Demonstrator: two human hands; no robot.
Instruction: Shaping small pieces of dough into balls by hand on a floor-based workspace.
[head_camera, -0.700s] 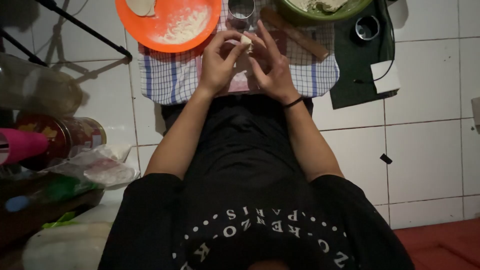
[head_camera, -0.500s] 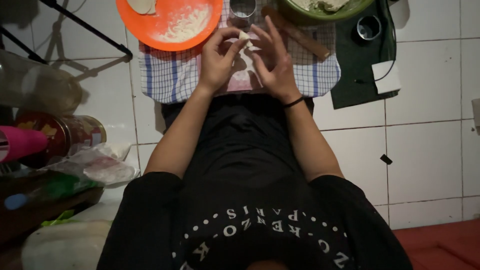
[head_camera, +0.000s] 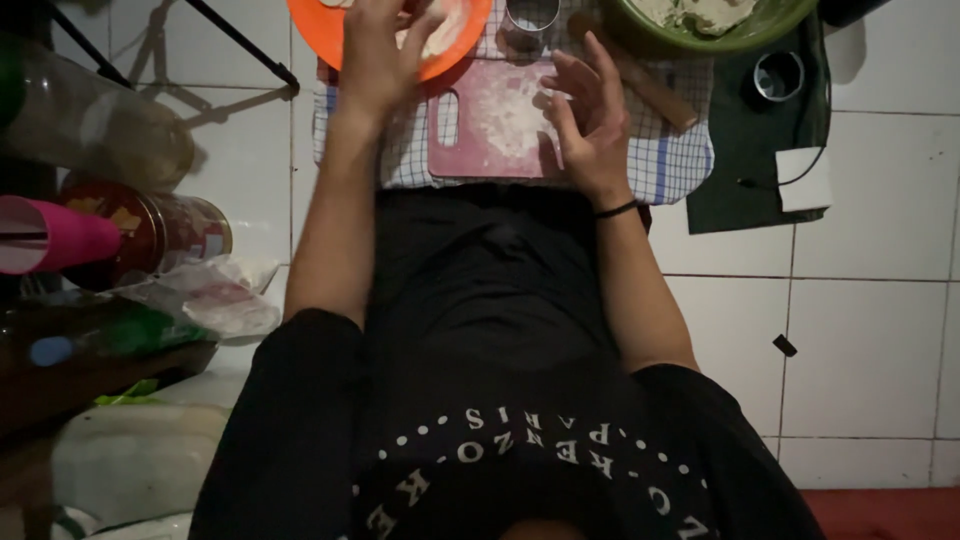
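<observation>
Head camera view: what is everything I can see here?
Plate: one, orange, floury, top centre.
Cutting board: one, pink, flour-dusted, on the cloth.
Checked cloth: one, blue and white, under the board.
Bowl: one, green, holding dough, top right.
Rolling pin: one, wooden, beside the bowl.
Metal cup: one, above the board.
Tin: one, red, left.
Left hand: over the plate.
Right hand: open, over the board.

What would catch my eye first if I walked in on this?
Probably the bright orange plate at the top, with the left hand reaching over it. Just right, the right hand hovers open beside a floury pink cutting board on a checked cloth, with a green bowl of dough beyond.
</observation>
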